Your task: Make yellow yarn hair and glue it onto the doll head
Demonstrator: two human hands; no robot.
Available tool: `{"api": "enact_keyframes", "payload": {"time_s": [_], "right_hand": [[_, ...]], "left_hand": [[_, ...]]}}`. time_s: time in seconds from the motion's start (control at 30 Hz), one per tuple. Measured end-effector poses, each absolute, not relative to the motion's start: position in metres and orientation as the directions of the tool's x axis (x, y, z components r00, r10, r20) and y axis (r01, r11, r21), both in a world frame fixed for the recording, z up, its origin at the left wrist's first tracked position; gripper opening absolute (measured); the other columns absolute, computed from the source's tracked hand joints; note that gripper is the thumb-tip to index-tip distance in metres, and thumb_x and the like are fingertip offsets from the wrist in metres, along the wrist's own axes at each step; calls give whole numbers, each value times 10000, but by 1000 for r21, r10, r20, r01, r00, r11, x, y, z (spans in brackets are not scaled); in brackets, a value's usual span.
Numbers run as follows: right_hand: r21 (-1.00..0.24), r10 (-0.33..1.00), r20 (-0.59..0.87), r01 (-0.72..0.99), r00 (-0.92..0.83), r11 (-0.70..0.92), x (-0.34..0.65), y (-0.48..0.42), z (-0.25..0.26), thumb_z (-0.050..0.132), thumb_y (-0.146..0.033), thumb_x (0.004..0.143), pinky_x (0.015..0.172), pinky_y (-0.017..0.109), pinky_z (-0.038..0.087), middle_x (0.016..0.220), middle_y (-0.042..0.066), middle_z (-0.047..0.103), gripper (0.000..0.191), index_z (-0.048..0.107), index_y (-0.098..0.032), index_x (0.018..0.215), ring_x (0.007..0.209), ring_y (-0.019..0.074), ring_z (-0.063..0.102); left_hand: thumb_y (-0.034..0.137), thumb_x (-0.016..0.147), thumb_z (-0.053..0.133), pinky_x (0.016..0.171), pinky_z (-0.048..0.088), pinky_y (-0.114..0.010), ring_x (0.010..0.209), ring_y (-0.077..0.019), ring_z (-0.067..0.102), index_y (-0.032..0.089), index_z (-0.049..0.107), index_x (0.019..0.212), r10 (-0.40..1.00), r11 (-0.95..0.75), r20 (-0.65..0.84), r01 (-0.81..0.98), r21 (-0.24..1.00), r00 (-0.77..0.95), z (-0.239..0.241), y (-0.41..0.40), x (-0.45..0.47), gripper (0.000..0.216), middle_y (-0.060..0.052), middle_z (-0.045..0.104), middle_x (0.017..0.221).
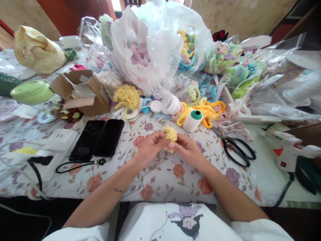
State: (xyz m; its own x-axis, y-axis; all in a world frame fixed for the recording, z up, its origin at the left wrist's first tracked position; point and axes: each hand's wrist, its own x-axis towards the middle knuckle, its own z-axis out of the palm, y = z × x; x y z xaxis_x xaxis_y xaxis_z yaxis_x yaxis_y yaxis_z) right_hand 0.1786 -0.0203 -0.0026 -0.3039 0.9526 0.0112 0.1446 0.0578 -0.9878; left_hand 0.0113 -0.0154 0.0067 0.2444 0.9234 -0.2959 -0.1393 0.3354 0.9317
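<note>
Yellow tuft [171,133] is held by left hand [149,146] and right hand [190,147].

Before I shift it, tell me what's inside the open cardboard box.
Inside the cardboard box, crumpled whitish wrapping shows at the opening; whatever lies beneath it is hidden.

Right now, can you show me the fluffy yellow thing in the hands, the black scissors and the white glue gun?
Fluffy yellow thing [171,134]: head view, on its fuzzy upper part.
Black scissors [226,139]: head view, where the handles meet.
White glue gun [287,155]: head view, on its body.
</note>
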Motion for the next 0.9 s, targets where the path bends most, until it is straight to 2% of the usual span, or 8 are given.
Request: {"api": "enact_keyframes", "payload": {"time_s": [0.1, 0.23, 0.43, 0.53, 0.7, 0.8, 0.9], "right_hand": [[-990, 949, -18, 139, -316, 28, 178, -23, -2, 618, -411, 797, 571, 245, 368, 667, -12, 556, 244, 626, -174, 742, 624, 132, 479], [-989, 956, -103, 127, -275, -70, 179, -24, -4, 611, -428, 790, 550, 246, 339, 625, -7, 560, 307, 602, -171, 623, 587, 128, 454], [-987, 948, -155, -3, -278, -162, 178, -23, -9, 618, -414, 788, 603, 267, 394, 663, 3, 613, 247, 670, -177, 742, 635, 152, 545], [-978, 954, -176, -66, -243, -197, 176, -24, -10, 630, -394, 779, 599, 266, 406, 677, 8, 641, 222, 691, -181, 774, 622, 147, 557], [-959, 955, -242, -105, -173, -263, 174, -25, -12, 649, -368, 758, 529, 245, 368, 645, 1, 634, 191, 707, -187, 767, 562, 122, 517], [-940, 947, -276, -157, -168, -302, 174, -25, -13, 671, -339, 731, 509, 233, 346, 637, -5, 628, 161, 701, -181, 731, 545, 106, 490], [-891, 923, -344, -249, -175, -379, 172, -25, -12, 704, -318, 690, 479, 220, 329, 583, -21, 590, 149, 678, -172, 680, 513, 91, 469]], "left_hand": [[329, 685, 719, 551, 394, -191, 582, -88, 509, 162, 643, 779, 954, 230, -228, 14, 973, 194, 9, -16, 12, 206, 17, 612, 672], [318, 708, 688, 485, 325, -195, 504, -79, 413, 169, 655, 755, 979, 106, -134, 178, 978, 152, 10, -16, 10, 159, 35, 556, 591], [328, 733, 675, 476, 299, -204, 486, -89, 393, 185, 648, 782, 989, 18, -57, 280, 960, 133, 7, -18, 8, 154, 33, 566, 577], [307, 744, 674, 516, 348, -213, 518, -103, 442, 200, 660, 787, 991, -114, 80, 371, 922, 106, 4, -19, 9, 116, 19, 602, 625], [199, 801, 614, 730, 467, -266, 758, -160, 608, 216, 681, 867, 889, -450, 432, 452, 770, 149, -3, -22, 10, 96, -43, 690, 853], [136, 825, 569, 786, 498, -280, 832, -165, 635, 213, 676, 894, 751, -639, 620, 485, 597, 227, -8, -24, 9, 149, -56, 699, 868], [102, 831, 544, 810, 529, -296, 873, -171, 649, 214, 662, 959, 601, -775, 724, 468, 424, 339, -11, -28, 8, 207, -62, 701, 928]]}}
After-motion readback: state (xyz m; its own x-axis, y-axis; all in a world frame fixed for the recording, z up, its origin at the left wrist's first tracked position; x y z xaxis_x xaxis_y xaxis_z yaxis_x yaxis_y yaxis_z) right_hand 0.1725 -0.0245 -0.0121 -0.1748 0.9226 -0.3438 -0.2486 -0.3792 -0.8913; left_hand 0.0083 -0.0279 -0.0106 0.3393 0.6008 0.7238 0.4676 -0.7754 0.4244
